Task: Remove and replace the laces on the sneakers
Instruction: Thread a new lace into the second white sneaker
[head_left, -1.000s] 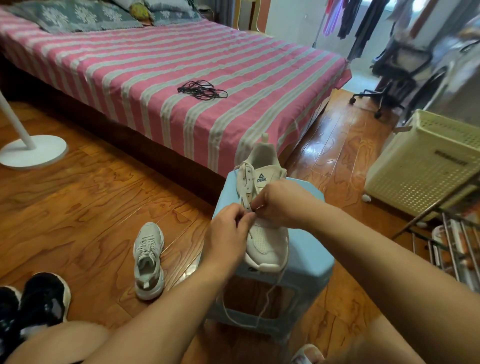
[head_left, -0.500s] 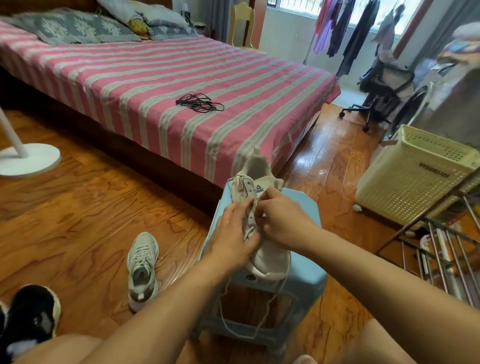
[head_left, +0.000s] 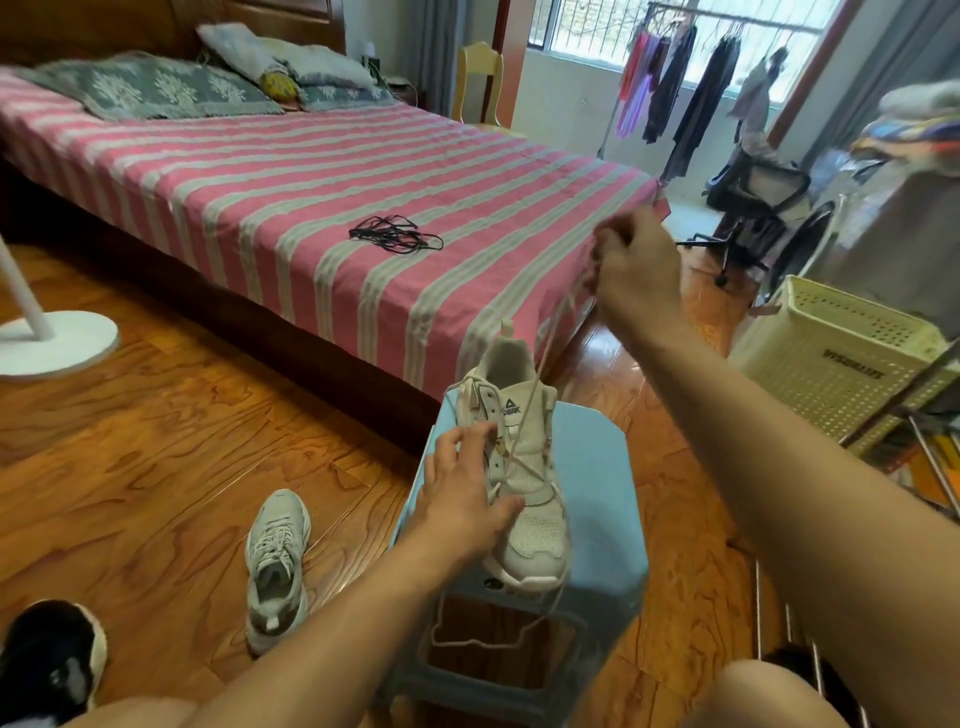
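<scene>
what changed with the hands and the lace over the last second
The right hand rose up and away from the sneaker, drawing the white lace taut out of the eyelets. The left hand opened and now presses the sneaker down. The sneaker stayed on the blue stool; the other sneaker stayed on the floor.

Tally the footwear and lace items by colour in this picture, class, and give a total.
White sneakers: 2 (on stool, on floor)
Black shoe: 1
White lace: 1
Black lace bundle: 1
Total: 5
</scene>
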